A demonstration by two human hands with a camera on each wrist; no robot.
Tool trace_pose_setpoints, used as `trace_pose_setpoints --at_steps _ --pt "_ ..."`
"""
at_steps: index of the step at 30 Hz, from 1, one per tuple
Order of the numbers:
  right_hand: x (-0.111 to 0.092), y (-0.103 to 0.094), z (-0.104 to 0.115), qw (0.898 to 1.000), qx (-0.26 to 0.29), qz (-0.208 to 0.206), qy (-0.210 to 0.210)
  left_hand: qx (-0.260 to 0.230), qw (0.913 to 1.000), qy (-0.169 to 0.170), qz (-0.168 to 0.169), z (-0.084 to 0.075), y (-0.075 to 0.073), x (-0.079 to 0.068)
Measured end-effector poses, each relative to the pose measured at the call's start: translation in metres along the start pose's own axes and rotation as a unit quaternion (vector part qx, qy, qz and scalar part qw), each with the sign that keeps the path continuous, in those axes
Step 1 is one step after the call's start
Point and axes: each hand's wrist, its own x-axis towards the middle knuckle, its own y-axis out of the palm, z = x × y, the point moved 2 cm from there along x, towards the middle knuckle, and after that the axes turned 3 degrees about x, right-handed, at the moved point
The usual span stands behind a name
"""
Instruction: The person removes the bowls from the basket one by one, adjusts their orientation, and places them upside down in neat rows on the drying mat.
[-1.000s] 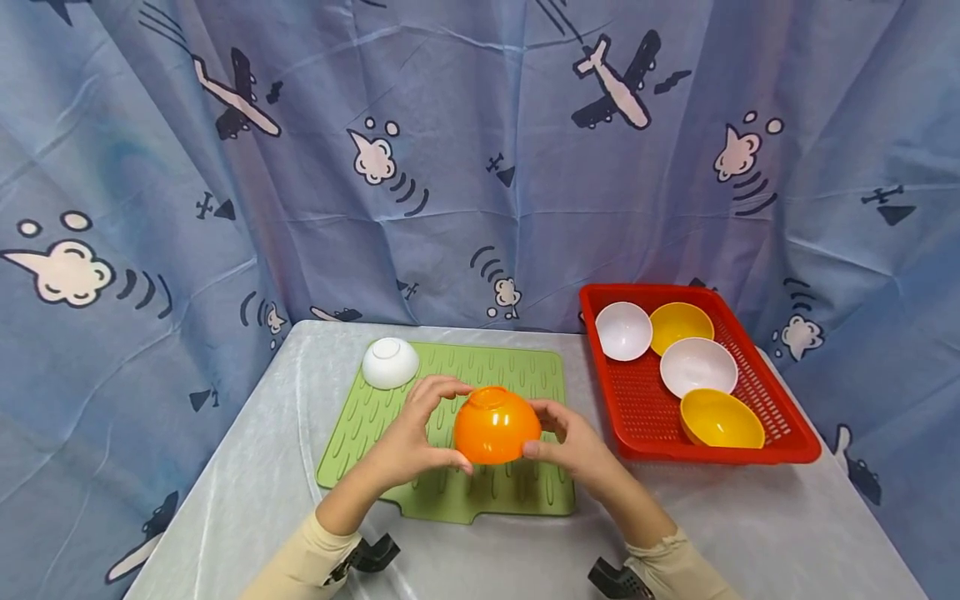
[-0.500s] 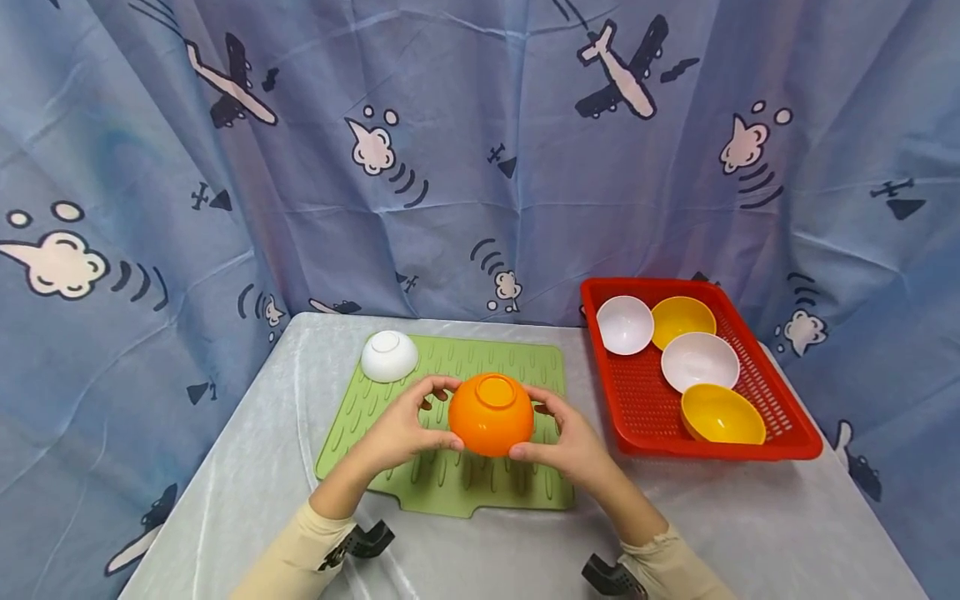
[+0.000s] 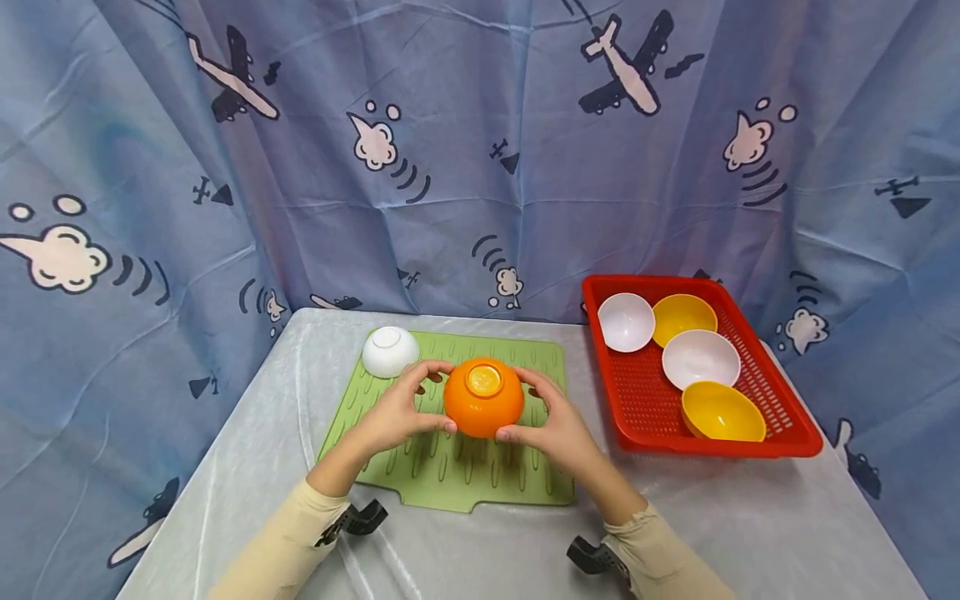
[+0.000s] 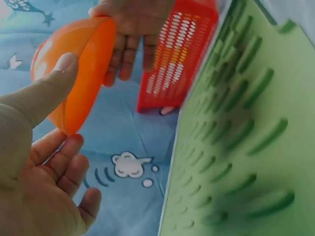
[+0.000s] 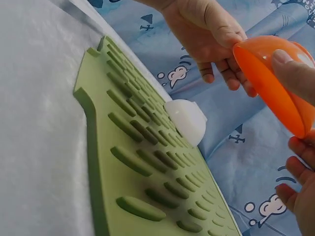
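Observation:
An orange bowl (image 3: 482, 408), bottom up, is held in the air above a green ridged drying mat (image 3: 446, 492). On its left side my left hand (image 3: 393, 414) pinches the rim between thumb and fingers. The right hand (image 3: 553, 425) grips the opposite side the same way. Both wrist views show a gap between the bowl (image 4: 88, 73) and the mat (image 5: 118, 162). A white bowl (image 3: 390, 353) lies upside down on the mat's back left corner.
To the right stands a red plastic basket (image 3: 637, 408). It contains two white bowls (image 3: 701, 358) and two yellow bowls (image 3: 722, 412), openings up. A blue curtain (image 3: 450, 167) hangs behind the table (image 3: 247, 467).
Both hands have carried the orange bowl slightly back and to the left over the mat. Its base has tipped more toward the head camera.

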Motion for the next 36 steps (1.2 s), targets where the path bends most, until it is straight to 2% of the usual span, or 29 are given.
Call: trace_pose_setpoints --at_steps 7,15,26,31,36 --pt "0.027 0.006 -0.004 1.000 0.002 -0.011 -0.027 0.032 0.9993 0.012 -0.014 0.013 -0.016 0.022" --pt "0.063 0.014 -0.024 0.999 0.035 -0.007 0.012 0.078 0.9968 -0.007 -0.015 0.030 -0.033 0.050" --pt "0.093 0.029 -0.029 0.999 -0.019 -0.015 0.039 0.073 0.9959 -0.041 0.034 0.055 -0.058 0.075" --pt "0.106 0.028 -0.037 0.998 -0.054 -0.017 0.033 0.080 0.9936 -0.058 0.053 0.061 -0.061 0.088" --pt "0.115 0.023 -0.048 0.997 -0.077 -0.012 0.023 0.082 0.9916 -0.074 0.067 0.068 -0.056 0.102"
